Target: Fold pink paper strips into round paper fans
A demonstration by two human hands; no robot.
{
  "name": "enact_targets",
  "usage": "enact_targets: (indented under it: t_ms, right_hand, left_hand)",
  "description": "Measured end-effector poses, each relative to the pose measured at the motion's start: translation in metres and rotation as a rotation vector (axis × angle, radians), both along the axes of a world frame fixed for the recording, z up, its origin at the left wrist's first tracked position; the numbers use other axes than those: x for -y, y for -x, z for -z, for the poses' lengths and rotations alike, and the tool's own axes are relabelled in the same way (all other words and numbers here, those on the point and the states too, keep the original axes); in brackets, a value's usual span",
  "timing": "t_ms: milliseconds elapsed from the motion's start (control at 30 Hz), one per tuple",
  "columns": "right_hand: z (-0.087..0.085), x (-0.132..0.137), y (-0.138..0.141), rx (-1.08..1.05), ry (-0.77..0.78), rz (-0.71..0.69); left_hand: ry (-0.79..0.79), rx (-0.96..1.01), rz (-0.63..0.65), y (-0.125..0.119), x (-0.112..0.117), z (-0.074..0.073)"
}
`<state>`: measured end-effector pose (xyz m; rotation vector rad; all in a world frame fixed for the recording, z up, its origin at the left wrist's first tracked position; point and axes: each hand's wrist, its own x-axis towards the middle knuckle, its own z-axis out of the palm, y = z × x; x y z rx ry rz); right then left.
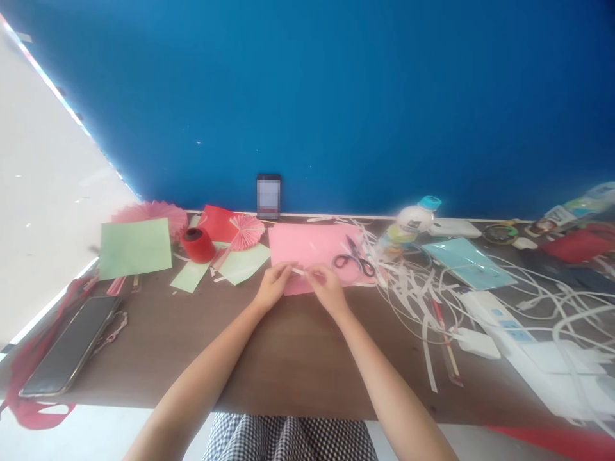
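Between my two hands a small white paper strip (pixel 298 271) is stretched over the pink paper sheet (pixel 307 243). My left hand (pixel 276 283) pinches its left end, and my right hand (pixel 327 286) pinches the right end. Both hands are closed, with fingertips close together. Just right of my right hand, dark-handled scissors (pixel 355 258) lie partly opened on the pink sheet. Left of my left hand are green paper pieces (pixel 245 264), a pleated pink paper fan (pixel 246 232) and a red spool (pixel 198 244).
A phone (pixel 268 197) leans upright against the blue wall. Another phone (pixel 72 346) lies at the left edge. On the right are white paper scraps (pixel 416 282), a bottle (pixel 416 218), a blue packet (pixel 468 262), tangled cables and a white power strip (pixel 500 320).
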<state>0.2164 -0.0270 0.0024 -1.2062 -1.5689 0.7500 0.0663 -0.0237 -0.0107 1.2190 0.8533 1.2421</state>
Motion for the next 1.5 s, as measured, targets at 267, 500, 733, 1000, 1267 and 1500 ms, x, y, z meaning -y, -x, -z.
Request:
enact_targets:
  t_ms: [267,500,733,1000,1267,1500]
  right_hand:
    - [-0.0007,-0.0007,-0.0003,0.017,0.008,0.022]
    - [-0.0043,0.0030,0.0009,0.059,-0.063,0.018]
    - [-0.0043,0.0052,0.0019,0.100,-0.145,0.001]
    - [-0.0013,0.0037,0.0024,0.061,-0.097,-0.071]
    - [-0.0007,0.0028,0.0023,0.054,-0.059,-0.001]
    - [0.0026,0.0010,0.0003,0.112,-0.061,0.035]
  left_hand:
    - [-0.080,-0.029,0.010,-0.0019,0.0028,-0.0016]
    - [-0.049,-0.033,-0.014,-0.0022,0.0012,0.0024]
    - [0.018,0.039,0.011,-0.0033,-0.0014,0.0049]
    - [0.091,0.118,0.024,-0.0026,-0.0031,0.0046]
    - [0.074,0.078,0.014,-0.0037,-0.0016,0.0030]
    - [0.047,0.086,0.014,-0.0049,-0.0014,0.0047]
